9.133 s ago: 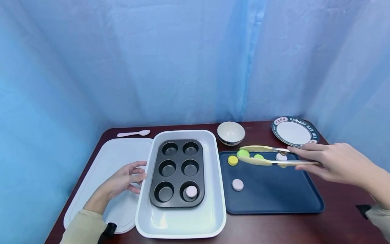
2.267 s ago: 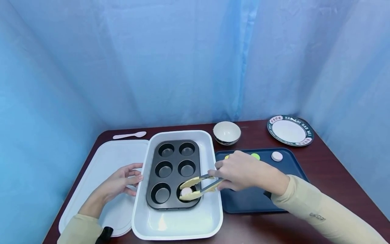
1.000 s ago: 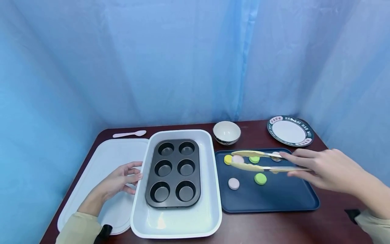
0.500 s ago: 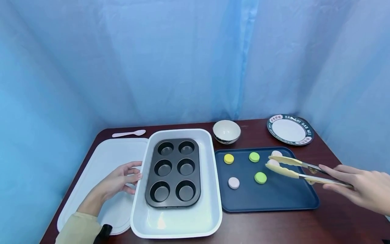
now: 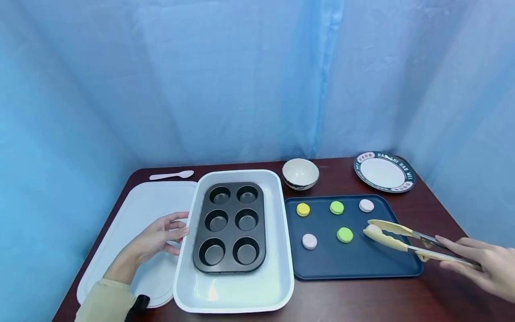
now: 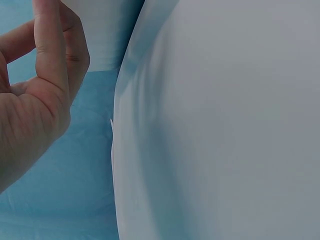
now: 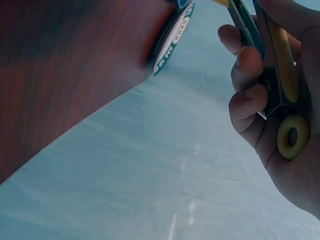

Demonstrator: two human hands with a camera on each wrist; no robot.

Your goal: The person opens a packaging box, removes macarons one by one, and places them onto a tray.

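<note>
Moved: we see the pale macaron [image 5: 372, 228] gone from the muffin tin [image 5: 230, 233] to the navy tray [image 5: 358, 266].
Count: six macarons; three pale, two green, one yellow.
Containers: tin's six cups empty, inside white dish [image 5: 237, 293].
Right hand [image 5: 488, 267]: grips yellow tongs [image 5: 406, 240], tips around that round macaron.
Left hand [image 5: 161, 236]: fingers relaxed, touching dish rim.

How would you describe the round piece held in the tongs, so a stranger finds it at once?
Look at the dark blue tray on the table's right half. At its right side, the pale macaron sits between the yellow tongs' tips, which the right hand holds; the other five lie free.
</note>
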